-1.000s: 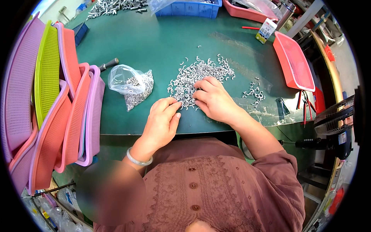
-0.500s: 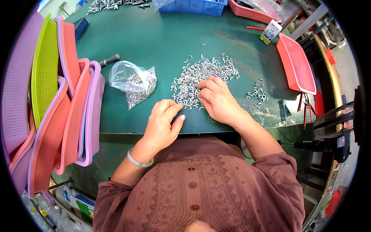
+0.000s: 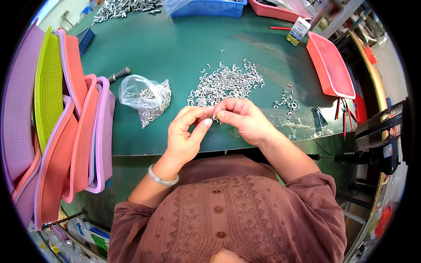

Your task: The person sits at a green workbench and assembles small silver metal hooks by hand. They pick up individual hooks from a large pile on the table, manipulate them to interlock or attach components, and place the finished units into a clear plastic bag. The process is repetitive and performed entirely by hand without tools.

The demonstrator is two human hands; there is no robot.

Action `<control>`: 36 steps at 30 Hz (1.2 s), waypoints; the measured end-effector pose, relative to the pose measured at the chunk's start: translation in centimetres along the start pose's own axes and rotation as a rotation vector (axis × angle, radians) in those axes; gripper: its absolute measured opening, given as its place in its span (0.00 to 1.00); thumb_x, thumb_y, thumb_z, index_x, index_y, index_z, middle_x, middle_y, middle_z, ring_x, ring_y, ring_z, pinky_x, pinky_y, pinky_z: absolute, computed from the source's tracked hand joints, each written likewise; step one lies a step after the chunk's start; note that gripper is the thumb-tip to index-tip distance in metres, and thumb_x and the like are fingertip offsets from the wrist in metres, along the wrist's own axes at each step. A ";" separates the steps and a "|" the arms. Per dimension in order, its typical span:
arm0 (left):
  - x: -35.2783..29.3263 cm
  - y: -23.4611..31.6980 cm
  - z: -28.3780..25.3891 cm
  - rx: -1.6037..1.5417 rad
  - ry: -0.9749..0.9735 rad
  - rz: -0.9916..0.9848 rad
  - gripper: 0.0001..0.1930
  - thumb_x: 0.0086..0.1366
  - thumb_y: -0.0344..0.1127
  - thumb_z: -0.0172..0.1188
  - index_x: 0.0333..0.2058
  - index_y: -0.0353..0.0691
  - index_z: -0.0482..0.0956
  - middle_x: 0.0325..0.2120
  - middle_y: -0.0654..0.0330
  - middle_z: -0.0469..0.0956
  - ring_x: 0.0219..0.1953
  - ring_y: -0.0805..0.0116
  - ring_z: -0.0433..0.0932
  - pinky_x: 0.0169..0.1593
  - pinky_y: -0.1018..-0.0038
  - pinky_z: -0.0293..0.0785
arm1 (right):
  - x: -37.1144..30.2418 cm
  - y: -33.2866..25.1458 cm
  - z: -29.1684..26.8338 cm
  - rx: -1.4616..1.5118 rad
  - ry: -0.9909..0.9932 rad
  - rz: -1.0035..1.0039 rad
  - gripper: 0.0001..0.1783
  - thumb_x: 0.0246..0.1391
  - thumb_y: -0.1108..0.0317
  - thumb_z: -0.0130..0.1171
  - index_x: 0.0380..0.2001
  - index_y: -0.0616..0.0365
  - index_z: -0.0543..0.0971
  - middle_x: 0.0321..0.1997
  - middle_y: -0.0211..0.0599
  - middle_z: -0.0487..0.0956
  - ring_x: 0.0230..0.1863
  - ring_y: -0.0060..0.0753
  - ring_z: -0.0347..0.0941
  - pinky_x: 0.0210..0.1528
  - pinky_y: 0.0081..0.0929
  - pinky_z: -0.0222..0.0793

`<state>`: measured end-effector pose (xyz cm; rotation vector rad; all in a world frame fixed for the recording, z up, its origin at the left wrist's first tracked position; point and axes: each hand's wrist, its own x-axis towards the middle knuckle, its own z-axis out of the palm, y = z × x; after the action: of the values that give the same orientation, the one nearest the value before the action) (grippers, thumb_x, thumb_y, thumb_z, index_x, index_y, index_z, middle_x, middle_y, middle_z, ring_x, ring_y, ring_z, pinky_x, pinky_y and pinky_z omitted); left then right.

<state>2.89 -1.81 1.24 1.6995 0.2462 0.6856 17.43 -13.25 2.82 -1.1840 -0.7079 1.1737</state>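
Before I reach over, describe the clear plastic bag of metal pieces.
On the green tabletop, find the loose heap of small, curved, silvery metal pieces. Left of it sits the clear plastic bag, its pieces enclosed in film, not loose.

Two hands [image 3: 184, 136], one table [image 3: 144, 48], one bracelet [image 3: 163, 177], three buttons [image 3: 218, 210]; two loose heaps of curved pieces [image 3: 226, 81], too many to count, and one bag [image 3: 137, 90]; one heap of rods [image 3: 127, 9]; one green basket [image 3: 48, 87], one carton [image 3: 299, 31], one fan [image 3: 382, 127].
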 end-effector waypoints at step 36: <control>0.1 -1.1 -1.1 -1.097 0.019 -0.627 0.05 0.65 0.35 0.51 0.36 0.40 0.71 0.31 0.60 0.73 0.33 0.70 0.72 0.37 0.75 0.71 | 0.8 2.2 -1.8 -1.182 0.277 -0.707 0.06 0.39 0.74 0.62 0.26 0.55 0.79 0.37 0.33 0.75 0.42 0.41 0.68 0.45 0.36 0.63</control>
<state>2.57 -0.64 0.31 0.5084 0.3139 0.2511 18.60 -13.23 0.12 -1.7557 -1.5220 -0.1122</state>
